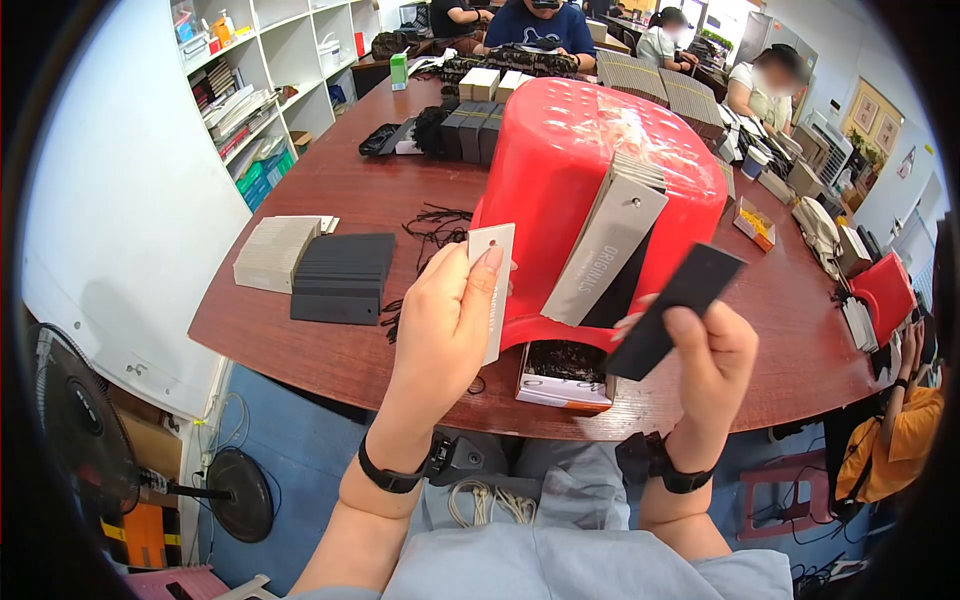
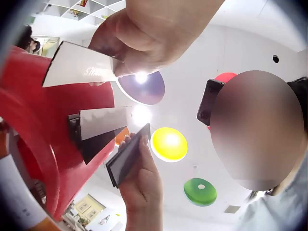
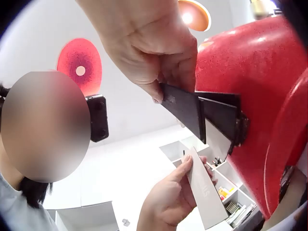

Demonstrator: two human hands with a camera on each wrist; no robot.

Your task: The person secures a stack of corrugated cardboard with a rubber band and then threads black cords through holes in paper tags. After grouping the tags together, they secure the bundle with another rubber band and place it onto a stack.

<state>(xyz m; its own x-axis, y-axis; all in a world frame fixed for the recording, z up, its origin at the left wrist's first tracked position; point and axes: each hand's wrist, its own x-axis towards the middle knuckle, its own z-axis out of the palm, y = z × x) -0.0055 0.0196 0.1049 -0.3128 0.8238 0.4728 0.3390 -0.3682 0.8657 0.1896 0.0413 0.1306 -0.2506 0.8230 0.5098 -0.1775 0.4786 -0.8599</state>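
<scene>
My left hand (image 1: 435,315) pinches a pale grey hang tag (image 1: 492,238), a narrow strip with a hole near its top end and white lettering. My right hand (image 1: 718,352) grips a black hang tag (image 1: 685,305) between thumb and fingers; a double edge shows on it in the left wrist view. Between and beyond the hands stands a red plastic stool (image 1: 550,140) with clear tape on top. Against its near side leans a fanned bundle of tags, a pale one lettered "ORIGINALS" (image 1: 608,245) in front and a black one (image 1: 630,285) beside it.
Rows of pale tags (image 1: 268,252) and black tags (image 1: 345,270) lie on the wooden table (image 1: 300,365) at left. Black cords (image 1: 436,225) lie beside the stool. An open box (image 1: 565,392) sits under it. More stacked tags (image 1: 660,85) and several seated people are at the back.
</scene>
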